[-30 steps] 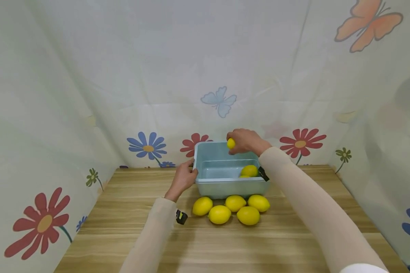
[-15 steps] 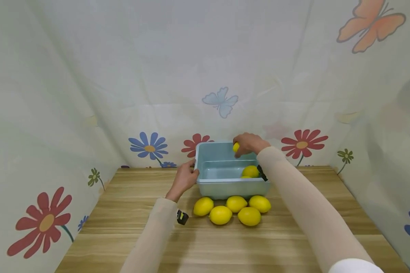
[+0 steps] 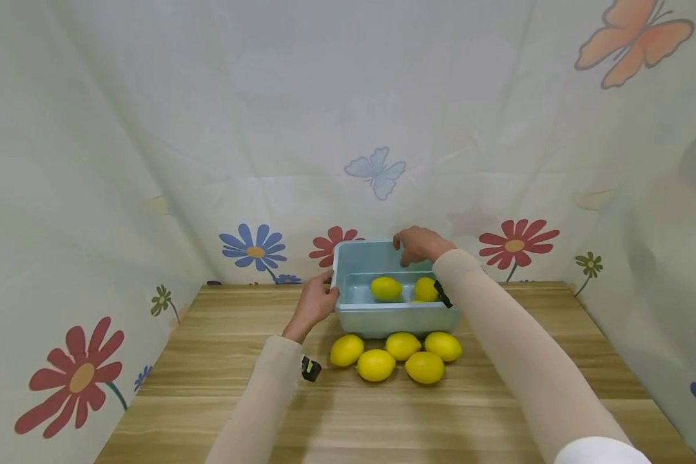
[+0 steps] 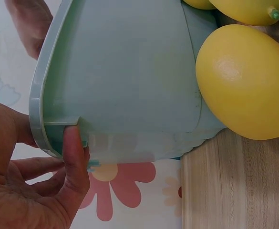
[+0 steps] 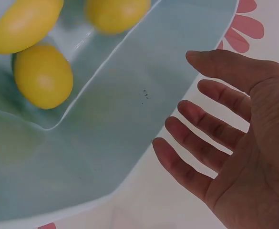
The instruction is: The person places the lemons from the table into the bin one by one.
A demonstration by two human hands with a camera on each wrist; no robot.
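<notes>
A light blue bin (image 3: 394,319) stands on the table with three lemons inside; one lemon (image 3: 386,289) lies left of the other two. My left hand (image 3: 312,303) grips the bin's left rim; in the left wrist view the thumb of that hand (image 4: 39,176) presses the outer wall (image 4: 125,71) under the rim. Over the bin's back right edge my right hand (image 3: 420,245) hangs with nothing in it. The right wrist view shows the same hand (image 5: 234,129) with its fingers spread, beside the lemons (image 5: 44,76) in the bin.
Several lemons (image 3: 376,365) lie on the wooden table (image 3: 348,419) along the front of the bin, the leftmost lemon (image 4: 246,81) large in the left wrist view. A light curtain (image 3: 301,116) with flowers and butterflies hangs behind the table and at both sides.
My right hand has moved slightly right and let go of its lemon, which now lies in the bin, left of the two others. The left hand keeps its grip on the rim.
</notes>
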